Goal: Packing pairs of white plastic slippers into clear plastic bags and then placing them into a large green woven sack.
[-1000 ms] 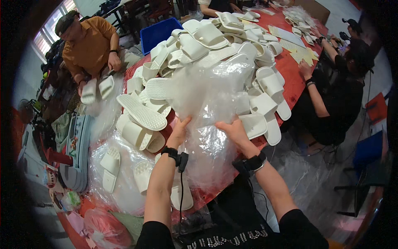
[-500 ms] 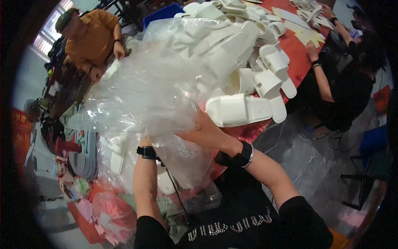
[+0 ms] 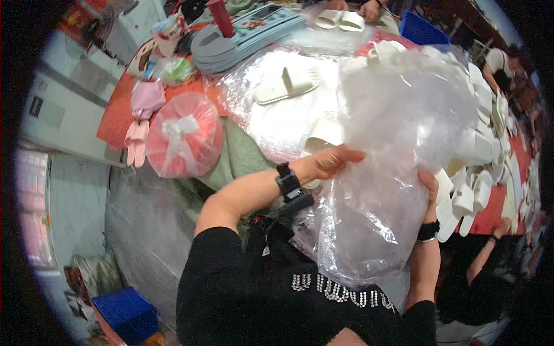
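A large clear plastic bag [image 3: 398,109] hangs in front of me, bunched at the top and reaching down toward my chest. My left hand [image 3: 334,161] pinches its left edge between thumb and fingers. On the bag's right side my right hand [image 3: 428,185] grips the film, its fingers partly hidden behind it. Close beyond my left hand lies a white slide slipper [image 3: 326,131], partly covered by hand and bag. Farther off, another white slipper [image 3: 287,86] rests on its side on clear plastic wrapping [image 3: 248,109].
A heap of white slippers [image 3: 476,150] covers the red table at right. Left are a tied bag of red contents [image 3: 184,135], pink slippers [image 3: 136,141] and a grey-blue tool tray [image 3: 248,43]. Another person's hands [image 3: 369,10] are at slippers at the far side. A blue bin [image 3: 424,29] stands behind.
My view has swung to the left. The plastic bag has come off the slipper heap and nearer my body, and my hands are now farther apart on it.
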A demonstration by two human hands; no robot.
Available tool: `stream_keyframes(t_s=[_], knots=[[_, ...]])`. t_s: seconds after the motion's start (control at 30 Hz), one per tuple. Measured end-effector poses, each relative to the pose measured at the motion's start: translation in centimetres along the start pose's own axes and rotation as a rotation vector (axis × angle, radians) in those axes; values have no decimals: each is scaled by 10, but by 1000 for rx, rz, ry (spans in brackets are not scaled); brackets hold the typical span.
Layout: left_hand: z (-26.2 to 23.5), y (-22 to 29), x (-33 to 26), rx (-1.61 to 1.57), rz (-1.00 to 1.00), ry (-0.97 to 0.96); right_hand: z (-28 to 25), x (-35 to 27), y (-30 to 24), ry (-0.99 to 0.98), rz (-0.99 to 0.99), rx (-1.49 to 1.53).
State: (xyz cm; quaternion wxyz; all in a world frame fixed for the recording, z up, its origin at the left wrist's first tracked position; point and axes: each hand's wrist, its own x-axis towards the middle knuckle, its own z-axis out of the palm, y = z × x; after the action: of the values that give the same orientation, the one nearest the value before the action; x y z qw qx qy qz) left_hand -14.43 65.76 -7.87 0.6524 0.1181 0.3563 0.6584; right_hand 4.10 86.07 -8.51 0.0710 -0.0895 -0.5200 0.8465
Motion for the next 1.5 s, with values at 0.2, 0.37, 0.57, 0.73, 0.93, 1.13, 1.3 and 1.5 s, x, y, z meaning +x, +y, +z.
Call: stream_keyframes(t_s=[0.2, 0.37, 0.57, 0.73, 0.93, 1.13, 1.3, 1.5], knots=[[11, 22, -20, 164, 311, 68, 2, 25, 11, 61, -15, -116], [-25, 80, -61, 269, 393, 167, 77, 91, -4, 151, 132, 106], [-113, 118, -82, 501, 516, 458, 50, 176, 66, 132, 207, -50], [-233, 136, -28, 1045, 331, 689, 7, 159, 88, 280, 204, -171], [-228, 119, 58, 1533, 220, 998, 2, 159, 68, 423, 247, -158], [-201, 121, 77, 1543, 262, 1059, 1, 159, 60, 448, 178, -150], [-271, 150, 54, 763, 550, 1066, 21, 164, 62, 419, 101, -125], [-180, 251, -51, 259, 1203, 806, 73, 185, 56, 406, 170, -116]])
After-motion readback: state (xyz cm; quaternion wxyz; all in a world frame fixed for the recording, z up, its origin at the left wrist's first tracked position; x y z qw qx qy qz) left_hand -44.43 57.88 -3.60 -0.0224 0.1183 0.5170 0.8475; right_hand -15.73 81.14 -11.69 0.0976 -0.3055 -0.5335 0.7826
